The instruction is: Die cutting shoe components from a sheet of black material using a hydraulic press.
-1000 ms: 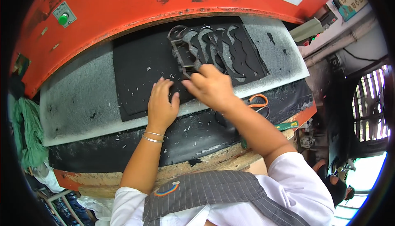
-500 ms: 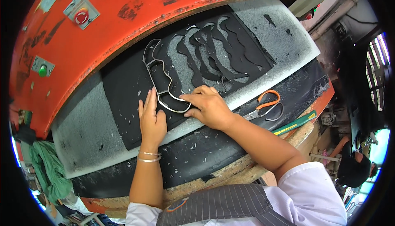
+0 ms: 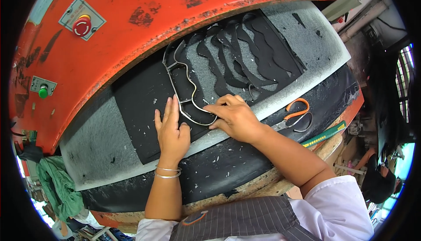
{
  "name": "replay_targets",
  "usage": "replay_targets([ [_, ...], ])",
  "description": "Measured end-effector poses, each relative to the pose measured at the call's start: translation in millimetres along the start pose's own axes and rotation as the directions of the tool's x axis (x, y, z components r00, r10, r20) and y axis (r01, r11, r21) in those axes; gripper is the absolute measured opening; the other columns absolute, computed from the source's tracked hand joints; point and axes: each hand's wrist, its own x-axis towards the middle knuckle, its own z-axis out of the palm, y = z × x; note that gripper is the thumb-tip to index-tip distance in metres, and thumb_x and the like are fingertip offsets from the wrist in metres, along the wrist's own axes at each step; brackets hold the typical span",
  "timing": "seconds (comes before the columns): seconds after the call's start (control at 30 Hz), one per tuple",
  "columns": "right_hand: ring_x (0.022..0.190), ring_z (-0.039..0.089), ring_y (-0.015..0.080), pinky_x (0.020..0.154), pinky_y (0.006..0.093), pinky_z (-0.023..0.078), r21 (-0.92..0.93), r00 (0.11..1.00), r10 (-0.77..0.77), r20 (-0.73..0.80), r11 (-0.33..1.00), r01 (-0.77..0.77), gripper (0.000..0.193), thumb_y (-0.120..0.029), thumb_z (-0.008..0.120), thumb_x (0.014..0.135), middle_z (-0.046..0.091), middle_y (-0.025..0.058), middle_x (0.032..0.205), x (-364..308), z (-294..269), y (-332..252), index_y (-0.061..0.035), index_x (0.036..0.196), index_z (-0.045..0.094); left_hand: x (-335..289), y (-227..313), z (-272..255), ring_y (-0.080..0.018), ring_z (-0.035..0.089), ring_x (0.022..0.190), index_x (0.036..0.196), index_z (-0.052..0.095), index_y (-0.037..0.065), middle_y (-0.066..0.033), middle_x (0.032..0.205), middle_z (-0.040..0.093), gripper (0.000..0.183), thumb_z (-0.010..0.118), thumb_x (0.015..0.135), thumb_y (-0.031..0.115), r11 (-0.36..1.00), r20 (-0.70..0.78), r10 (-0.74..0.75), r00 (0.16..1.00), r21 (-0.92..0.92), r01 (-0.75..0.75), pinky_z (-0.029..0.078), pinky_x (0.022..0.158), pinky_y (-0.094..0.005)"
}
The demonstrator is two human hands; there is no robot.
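A metal cutting die (image 3: 186, 101), a strip outline with one wavy side and crossbars, lies on a black sheet (image 3: 138, 113). My right hand (image 3: 239, 118) pinches the die's near right end between thumb and fingers. Along its straight side my left hand (image 3: 172, 138) rests, fingers stretched out and fingertips at the metal. To the right of the die, the sheet has several wavy-edged openings with thin black strips (image 3: 258, 50) left between them.
Under the sheet is a grey-white board (image 3: 94, 153). A red machine body (image 3: 118, 43) curves along the far side, with a red button (image 3: 82, 26) and a green button (image 3: 43, 91). Orange-handled scissors (image 3: 296, 114) and a green tool (image 3: 324, 134) lie at right. Another person (image 3: 379, 177) is far right.
The view has shifted a little, so the board and hands appear farther right. Both hands keep their places at the die, which shows no clear movement on the sheet.
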Motion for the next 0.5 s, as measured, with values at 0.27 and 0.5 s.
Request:
replay_targets([
  [0.27,0.109,0.056,0.0307,0.096,0.0397,0.041,-0.023,0.997,-0.031,0.069,0.999,0.033,0.062,-0.028,0.082,0.07,0.065,0.0102,0.115,-13,-8,-30,-0.0115,0.126,0.061,-29,-16,-9,-0.0302,0.043,0.136,0.143,0.044,0.004,-0.0211,0.138,0.053,0.065,0.057,0.08,0.005,0.97,-0.123,0.02,0.992,-0.237,-0.049,0.022,0.117,-0.0458],
  [0.5,0.084,0.056,0.0155,0.074,0.0315,0.048,0.094,0.853,-0.027,-0.521,0.992,0.089,0.055,-0.02,0.079,0.08,0.058,0.0079,0.102,20,-83,-86,-0.0031,0.126,0.053,-79,-39,-161,-0.0197,0.062,0.105,0.107,0.064,-0.004,-0.0128,0.112,0.064,0.026,0.051,0.101,0.018,0.882,-0.694,-0.3,0.655,-0.463,-0.088,0.048,0.095,-0.0326],
])
